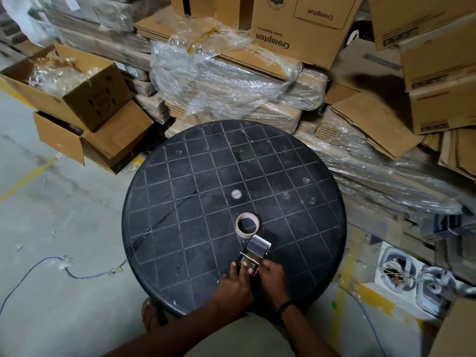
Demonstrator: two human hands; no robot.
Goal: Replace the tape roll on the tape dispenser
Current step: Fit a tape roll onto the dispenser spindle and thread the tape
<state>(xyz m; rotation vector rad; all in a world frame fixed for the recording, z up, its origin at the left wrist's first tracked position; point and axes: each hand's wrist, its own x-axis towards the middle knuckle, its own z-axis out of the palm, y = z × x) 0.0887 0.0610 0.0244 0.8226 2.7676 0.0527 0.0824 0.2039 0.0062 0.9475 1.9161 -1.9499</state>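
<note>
A metal tape dispenser (256,249) lies on the near part of a round black table (195,191). My left hand (235,282) and my right hand (273,278) both grip its near end, fingers on the metal frame. A thin, nearly bare tape roll (247,224) of pale cardboard lies flat on the table just beyond the dispenser, touching or almost touching its far end. Whether a roll sits inside the dispenser is hidden.
A small round cap (236,194) marks the table's centre. Stacked cardboard boxes (304,27) and plastic-wrapped flat cartons (226,81) crowd the far and right sides. Open boxes (77,99) stand at the left. A cable (38,269) runs over the concrete floor.
</note>
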